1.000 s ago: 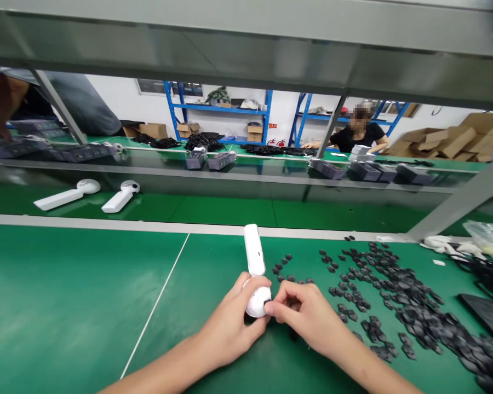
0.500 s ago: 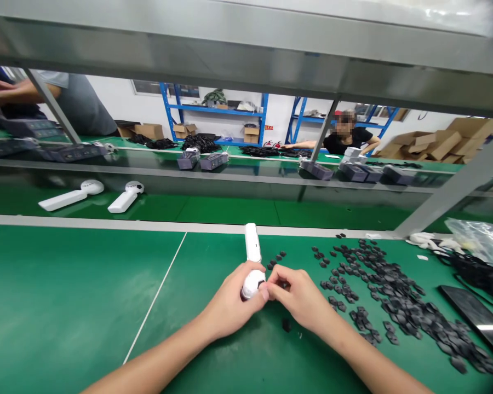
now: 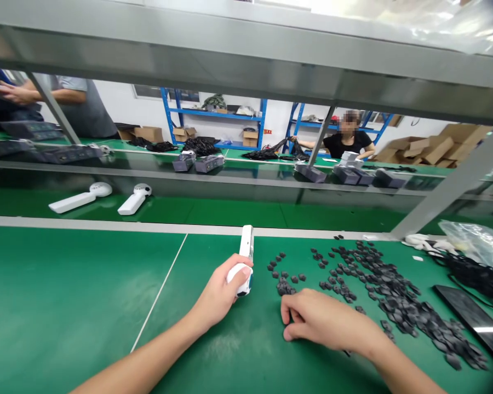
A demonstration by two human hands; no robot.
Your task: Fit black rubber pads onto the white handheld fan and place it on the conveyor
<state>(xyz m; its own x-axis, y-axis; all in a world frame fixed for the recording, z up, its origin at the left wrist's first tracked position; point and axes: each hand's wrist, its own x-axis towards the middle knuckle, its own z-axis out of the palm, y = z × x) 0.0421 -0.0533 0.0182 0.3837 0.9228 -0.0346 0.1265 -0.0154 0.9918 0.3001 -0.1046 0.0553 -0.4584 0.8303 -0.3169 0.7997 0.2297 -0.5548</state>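
My left hand (image 3: 222, 290) is wrapped round the round head of a white handheld device (image 3: 246, 241), with the thumb across the head. The device's flat, long handle points away from me, and a dark patch shows low on the head. To the right, my right hand (image 3: 328, 323) is low over the green table, its fingers curled in towards the thumb. What lies between those fingertips is mostly hidden. Just beyond it is a small cluster of black pentagon-like pieces (image 3: 285, 287). A large spread of similar black pieces (image 3: 411, 306) lies farther right.
Two more white devices (image 3: 76, 201) lie on the lower green surface beyond the pale table edge (image 3: 107, 224). A dark flat slab (image 3: 472, 314), black cords (image 3: 468, 268) and clear plastic (image 3: 480, 241) are at right. A metal post (image 3: 443, 186) slants up there. Co-workers stand across the line.
My right hand has left the device's head and moved right and down to the table. My left hand has shifted slightly left with the device, which has turned a little.
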